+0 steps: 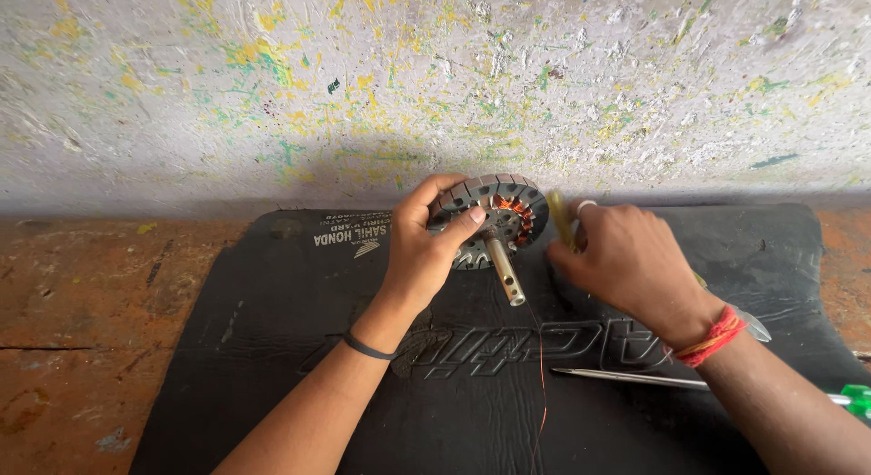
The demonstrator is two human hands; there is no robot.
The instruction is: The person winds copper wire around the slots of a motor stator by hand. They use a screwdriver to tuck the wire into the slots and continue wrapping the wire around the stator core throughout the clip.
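My left hand point(419, 253) grips a round metal motor stator point(494, 212) with copper windings, held on edge over a black rubber mat point(272, 348). A metal shaft point(504, 271) sticks out of the stator's centre toward me. My right hand point(626, 262) is closed around a thin yellowish strip or stick point(561, 216), blurred, right beside the stator's right rim. A thin copper wire point(543, 366) trails down from the stator across the mat. My left wrist wears a dark band, and red and yellow thread is tied round the right wrist.
A screwdriver with a green handle point(689, 381) lies on the mat under my right forearm. The mat rests on a worn orange-brown floor point(82, 330). A rough wall point(435, 76) speckled with yellow and green paint rises directly behind.
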